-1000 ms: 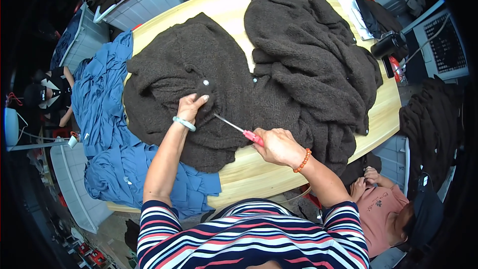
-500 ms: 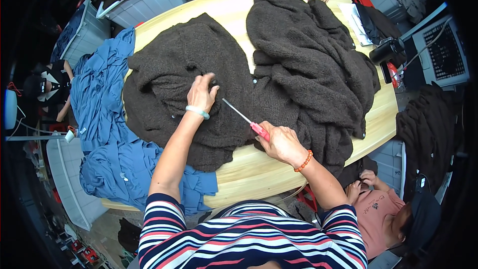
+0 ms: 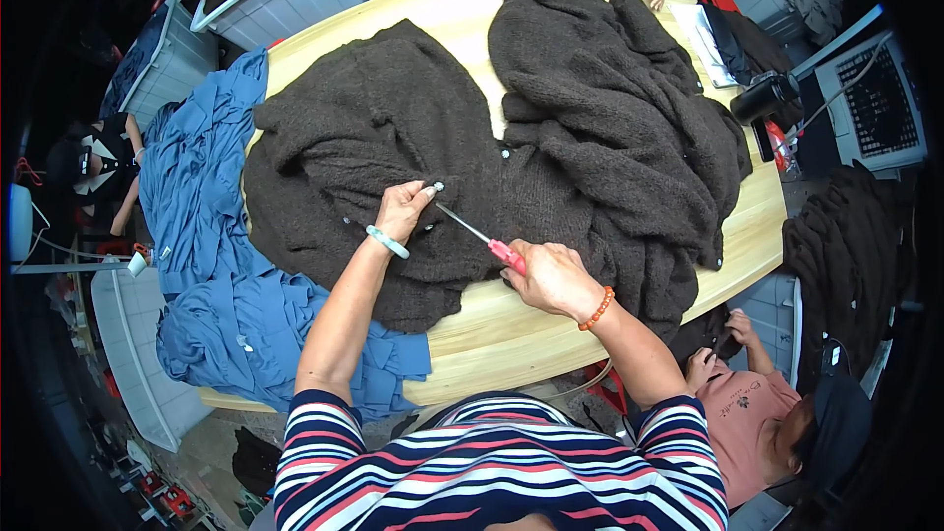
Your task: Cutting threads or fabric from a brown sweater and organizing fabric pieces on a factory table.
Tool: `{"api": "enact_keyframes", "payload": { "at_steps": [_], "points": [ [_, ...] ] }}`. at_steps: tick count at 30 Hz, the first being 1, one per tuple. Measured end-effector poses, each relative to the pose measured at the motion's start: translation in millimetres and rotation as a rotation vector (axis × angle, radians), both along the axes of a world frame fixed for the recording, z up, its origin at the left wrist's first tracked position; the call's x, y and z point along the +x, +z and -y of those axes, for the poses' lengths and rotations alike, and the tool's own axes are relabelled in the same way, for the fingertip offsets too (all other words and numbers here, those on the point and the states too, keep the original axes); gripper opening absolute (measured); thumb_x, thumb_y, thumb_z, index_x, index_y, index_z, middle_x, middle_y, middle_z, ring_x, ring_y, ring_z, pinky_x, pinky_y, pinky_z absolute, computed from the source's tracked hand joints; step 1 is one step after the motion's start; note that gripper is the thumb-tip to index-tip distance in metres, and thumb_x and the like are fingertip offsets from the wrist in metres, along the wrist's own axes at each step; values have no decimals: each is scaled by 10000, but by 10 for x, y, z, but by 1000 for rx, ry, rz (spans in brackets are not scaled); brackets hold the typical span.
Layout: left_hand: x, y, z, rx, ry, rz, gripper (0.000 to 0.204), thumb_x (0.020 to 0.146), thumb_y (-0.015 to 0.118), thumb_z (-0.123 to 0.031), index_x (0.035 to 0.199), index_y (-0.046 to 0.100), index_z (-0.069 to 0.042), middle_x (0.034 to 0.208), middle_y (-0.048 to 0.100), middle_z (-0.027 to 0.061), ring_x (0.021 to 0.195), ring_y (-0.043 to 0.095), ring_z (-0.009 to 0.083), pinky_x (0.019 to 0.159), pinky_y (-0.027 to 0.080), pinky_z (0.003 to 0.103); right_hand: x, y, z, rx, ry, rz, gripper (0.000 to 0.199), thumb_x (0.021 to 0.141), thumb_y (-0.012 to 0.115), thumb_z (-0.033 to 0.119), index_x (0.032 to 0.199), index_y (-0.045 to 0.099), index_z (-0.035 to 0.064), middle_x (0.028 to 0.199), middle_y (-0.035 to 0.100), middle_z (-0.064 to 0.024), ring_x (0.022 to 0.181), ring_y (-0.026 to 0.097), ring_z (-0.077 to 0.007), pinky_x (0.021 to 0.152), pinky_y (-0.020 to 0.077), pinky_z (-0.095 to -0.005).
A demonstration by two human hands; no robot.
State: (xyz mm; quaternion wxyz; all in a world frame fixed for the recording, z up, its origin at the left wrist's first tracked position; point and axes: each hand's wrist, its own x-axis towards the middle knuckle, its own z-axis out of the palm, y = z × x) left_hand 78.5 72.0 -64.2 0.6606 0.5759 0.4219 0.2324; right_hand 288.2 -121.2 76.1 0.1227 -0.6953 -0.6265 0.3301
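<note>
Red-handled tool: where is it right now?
In the head view, the red-handled tool is just right of centre, held in the right hand, its metal tip at the left hand on the dark brown knitted garment.
</note>
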Motion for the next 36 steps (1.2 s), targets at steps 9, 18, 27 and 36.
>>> {"api": "enact_keyframes", "payload": {
  "at_steps": [9,18,27,36],
  "points": [
    [43,219,322,114,-37,-89,209,972,561,-161,1029,677,3,906,652,-27,826,551,45,769,439,201,2,96,12,-68,-25,21,245,856,606,226,1047,598,74,811,668,-228,813,654,-429,755,513,-519],
    [-519,309,623,537,843,-413,500,812,759,-209,1225,539,-35,1126,560,89,1000,540,192,747,473,283,72,10,195,-38,-106,1,233,863,651,225,1031,591,74,842,657,-210,838,635,-426,741,504,-477],
    [-391,200,243,328,490,-1,102,872,677,-70,854,605,0,693,542,-52,612,459,16,536,377,198,-383,294,-122,-59,166,34,204,879,615,234,984,576,63,733,635,-218,747,633,-430,701,498,-509],
    [-288,34,-128,362,940,-194,814,731,845,-361,1266,413,76,1123,580,175,978,595,212,873,478,326,-211,146,-14,-76,72,83,218,888,593,222,1015,573,46,745,649,-237,750,653,-427,707,519,-515]
  ]
}}
